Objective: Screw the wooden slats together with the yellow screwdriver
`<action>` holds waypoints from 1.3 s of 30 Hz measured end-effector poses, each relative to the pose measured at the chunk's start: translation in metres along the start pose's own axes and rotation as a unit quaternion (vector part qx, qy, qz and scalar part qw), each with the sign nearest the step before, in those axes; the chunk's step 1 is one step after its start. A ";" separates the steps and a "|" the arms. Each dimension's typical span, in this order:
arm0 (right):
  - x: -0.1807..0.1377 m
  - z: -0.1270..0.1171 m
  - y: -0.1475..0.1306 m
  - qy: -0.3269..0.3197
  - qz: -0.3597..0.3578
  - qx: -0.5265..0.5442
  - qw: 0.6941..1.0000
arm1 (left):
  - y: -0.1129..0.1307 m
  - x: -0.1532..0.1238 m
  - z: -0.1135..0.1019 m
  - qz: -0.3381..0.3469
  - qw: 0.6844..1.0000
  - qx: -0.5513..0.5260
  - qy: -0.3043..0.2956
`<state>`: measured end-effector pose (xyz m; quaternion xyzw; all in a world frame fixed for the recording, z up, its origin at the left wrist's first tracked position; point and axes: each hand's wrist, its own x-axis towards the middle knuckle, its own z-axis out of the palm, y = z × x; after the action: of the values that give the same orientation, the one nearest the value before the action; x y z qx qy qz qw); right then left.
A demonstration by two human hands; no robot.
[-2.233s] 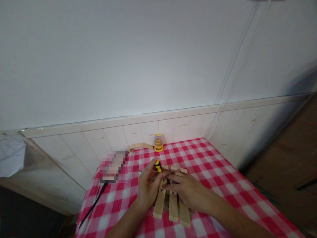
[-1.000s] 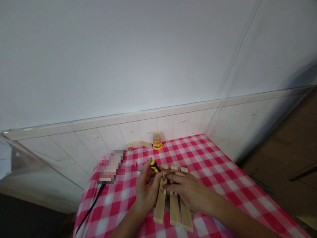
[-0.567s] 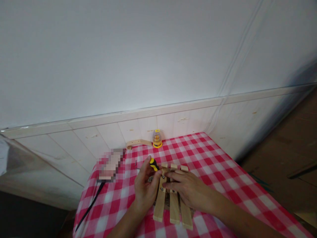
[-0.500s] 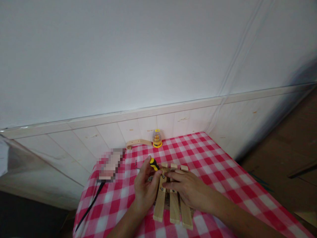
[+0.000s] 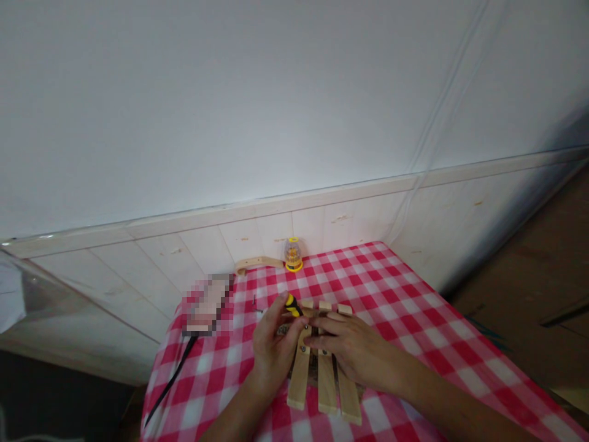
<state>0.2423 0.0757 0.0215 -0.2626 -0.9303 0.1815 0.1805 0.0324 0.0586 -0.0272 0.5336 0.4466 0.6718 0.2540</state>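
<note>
My left hand (image 5: 272, 336) is closed around a small yellow-and-black screwdriver (image 5: 293, 305), thumb and fingers at its handle. Its tip points down at a screw near the upper part of the leftmost wooden slat (image 5: 299, 383). Another dark screw (image 5: 303, 348) shows lower on that slat. My right hand (image 5: 352, 345) lies across the middle slat (image 5: 327, 390) and the right slat (image 5: 350, 399), fingers stretched and slightly apart, with fingertips at the left slat's edge. Its thumb is hidden. Something brownish and patterned lies under the slats, mostly covered.
Against the wall stand a clear, yellow-based container (image 5: 294, 255) and a curved wooden piece (image 5: 260, 263). Loose screws (image 5: 254, 300) lie left of the slats. A pixelated object (image 5: 209, 304) with a black strap rests at the left on the red-and-white checked tablecloth (image 5: 391, 288).
The screwdriver handle has shifted slightly right and stands a little more upright in my left hand. My right hand stays on the slats. The whole view has shifted slightly.
</note>
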 end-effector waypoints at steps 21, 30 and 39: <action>0.003 -0.008 -0.008 -0.009 0.014 -0.019 1.000 | 0.009 0.002 0.001 0.036 0.997 -0.013 -0.061; 0.002 -0.009 0.010 0.006 0.031 -0.036 0.999 | 0.015 0.012 0.002 0.001 0.996 -0.085 0.000; 0.007 -0.019 0.010 0.002 0.007 -0.013 1.000 | 0.011 0.010 0.005 0.002 0.996 -0.085 -0.028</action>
<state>0.2493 0.0924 0.0354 -0.2719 -0.9303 0.1705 0.1774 0.0353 0.0627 -0.0123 0.5295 0.3793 0.6930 0.3092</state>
